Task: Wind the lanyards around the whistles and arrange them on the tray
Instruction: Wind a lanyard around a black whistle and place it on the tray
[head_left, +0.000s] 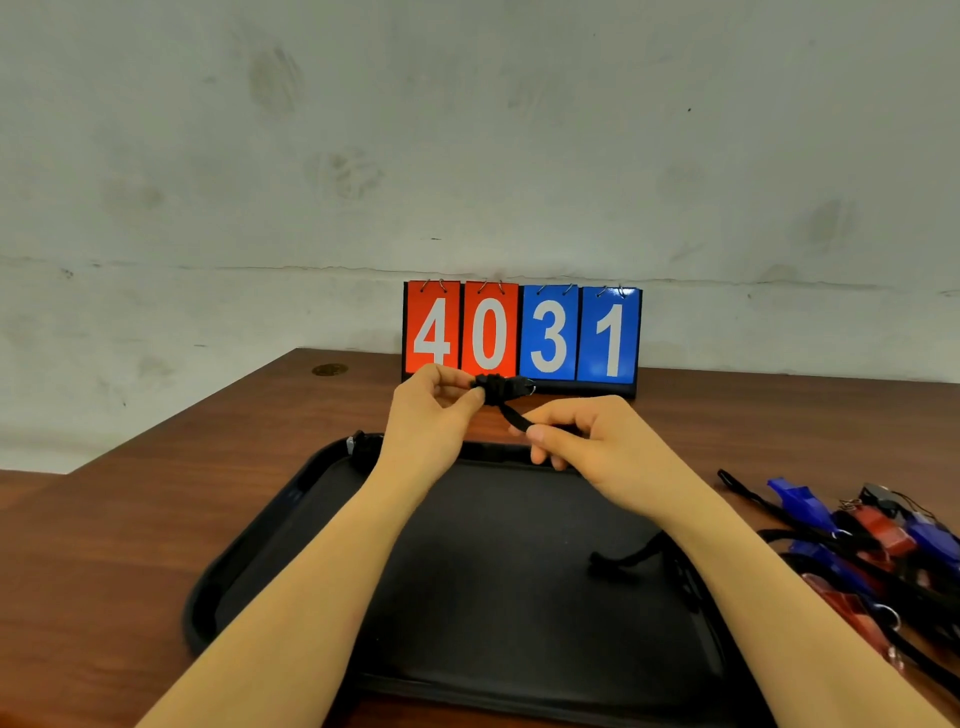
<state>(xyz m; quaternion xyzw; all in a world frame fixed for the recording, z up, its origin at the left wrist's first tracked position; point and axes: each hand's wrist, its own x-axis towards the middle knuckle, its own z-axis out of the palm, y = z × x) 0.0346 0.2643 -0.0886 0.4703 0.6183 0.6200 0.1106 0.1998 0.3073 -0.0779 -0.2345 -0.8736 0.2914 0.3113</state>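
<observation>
Two hands are working above the matte black tray: the left hand is pinching a black whistle (cord-wrapped), while the right hand is pinching its flat woven lanyard. Glossy blue and red whistles are lying tangled on the wood-grain surface, and the flip scoreboard is reading 4031.

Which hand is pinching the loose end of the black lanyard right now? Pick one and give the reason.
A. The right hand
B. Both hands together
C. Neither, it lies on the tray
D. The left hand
A. The right hand pinches the free end of the black lanyard, while the left hand holds the partly wound black whistle above the far edge of the tray.
</observation>
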